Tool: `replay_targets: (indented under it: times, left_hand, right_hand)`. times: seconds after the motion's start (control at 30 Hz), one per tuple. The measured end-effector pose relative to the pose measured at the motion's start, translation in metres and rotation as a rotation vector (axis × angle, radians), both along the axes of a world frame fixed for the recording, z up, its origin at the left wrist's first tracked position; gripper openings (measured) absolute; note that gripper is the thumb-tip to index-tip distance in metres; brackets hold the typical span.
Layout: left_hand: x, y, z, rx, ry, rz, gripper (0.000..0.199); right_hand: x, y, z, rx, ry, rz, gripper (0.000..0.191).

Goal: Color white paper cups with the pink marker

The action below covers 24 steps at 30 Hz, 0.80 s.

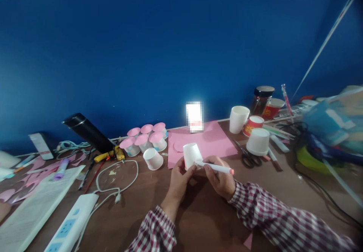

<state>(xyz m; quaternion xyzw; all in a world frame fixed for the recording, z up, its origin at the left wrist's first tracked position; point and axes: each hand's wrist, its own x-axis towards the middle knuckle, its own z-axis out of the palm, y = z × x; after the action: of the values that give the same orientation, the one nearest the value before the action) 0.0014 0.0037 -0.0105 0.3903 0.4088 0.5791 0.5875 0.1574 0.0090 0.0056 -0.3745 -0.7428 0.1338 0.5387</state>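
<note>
My left hand (181, 174) is closed around the lower part of a white paper cup (192, 154), held in front of me above the brown table. In my right hand (219, 178) is a white marker (217, 167) with a pink end pointing right. The marker's other end meets or nearly meets the cup's side; contact cannot be made out. Behind the cup lies a sheet of pink paper (210, 142) with a round pink piece on it. To the left stands another white paper cup (153, 159), beside several cups topped with pink discs (143, 139).
At right are black scissors (249, 159), an upturned white cup (258, 141), a red cup (253, 125) and a dark-lidded jar (262, 99). A bright screen (194, 116) stands at the back. Leftward are a black flask (87, 133), cables, and a power strip (72, 223).
</note>
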Motion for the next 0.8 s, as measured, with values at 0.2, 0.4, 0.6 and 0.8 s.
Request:
replay_targets:
  times: [0.2, 0.4, 0.6, 0.8]
  left_hand:
    - [-0.0006, -0.0009, -0.0023, 0.017, 0.010, -0.016, 0.048]
    - [-0.0022, -0.0012, -0.0047, 0.019, 0.029, -0.023, 0.052]
    - [-0.0016, -0.0035, -0.0019, 0.024, 0.068, -0.003, 0.050]
    - [-0.0021, -0.0028, -0.0023, 0.027, 0.060, -0.032, 0.050]
  right_hand:
    - [0.0012, 0.0011, 0.0013, -0.019, 0.025, -0.010, 0.008]
    - [0.0040, 0.0031, 0.0003, -0.063, 0.044, -0.018, 0.009]
    - [0.0041, 0.0037, 0.0013, -0.081, 0.095, -0.030, 0.008]
    - [0.0036, 0.0030, 0.0029, -0.104, 0.119, -0.040, 0.009]
